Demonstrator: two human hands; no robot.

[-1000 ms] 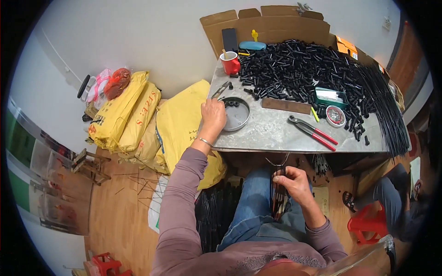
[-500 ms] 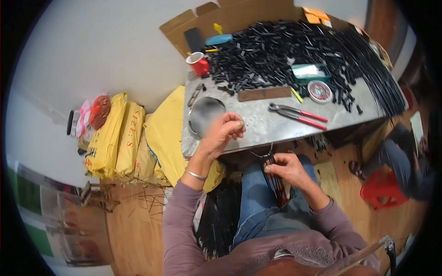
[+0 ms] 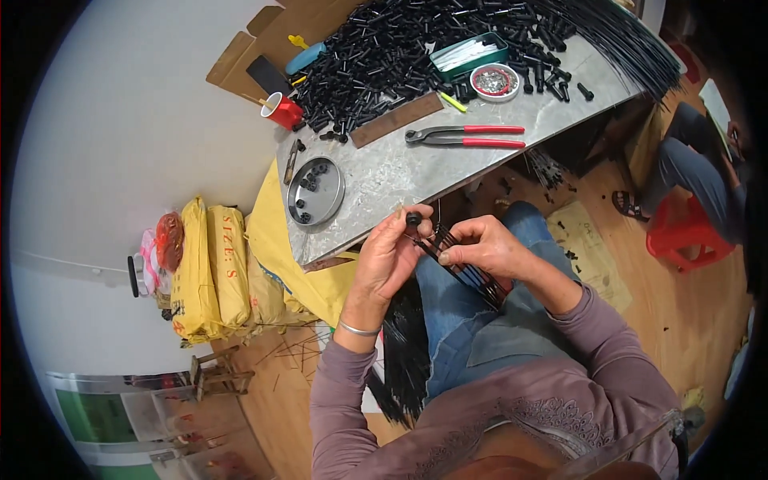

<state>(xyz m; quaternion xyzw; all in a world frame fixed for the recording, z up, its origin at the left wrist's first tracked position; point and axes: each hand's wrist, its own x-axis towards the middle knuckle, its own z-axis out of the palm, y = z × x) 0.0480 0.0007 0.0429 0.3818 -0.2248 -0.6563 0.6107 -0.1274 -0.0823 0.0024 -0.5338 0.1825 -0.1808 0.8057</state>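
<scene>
Between the fingertips of my left hand (image 3: pixel 390 250) is a small black cap-like part (image 3: pixel 413 218). My right hand (image 3: pixel 492 250) pinches the upper end of a narrow black slatted frame (image 3: pixel 474 282), made of several thin parallel strips, which slants down over my lap. A thin wire shows near its top end, where the two hands nearly meet. The fingers hide how the cap-like part and the frame relate. On the table beyond my left hand stands a round metal tin (image 3: pixel 342 196) with several more small black parts (image 3: pixel 304 205) in it.
Red-handled pincers (image 3: pixel 480 137), a rusty metal bar (image 3: pixel 396 119) and a red cup (image 3: pixel 282 112) lie or stand on the grey table (image 3: pixel 372 180). Behind them is a heap of black parts (image 3: pixel 384 56). Yellow sacks (image 3: pixel 228 264) lean left; another person sits at right near a red stool (image 3: pixel 688 232).
My left hand has come from beside the tin to the frame's top end, and the black cap-like part now shows in it. The view has shifted; my right hand still holds the frame.
</scene>
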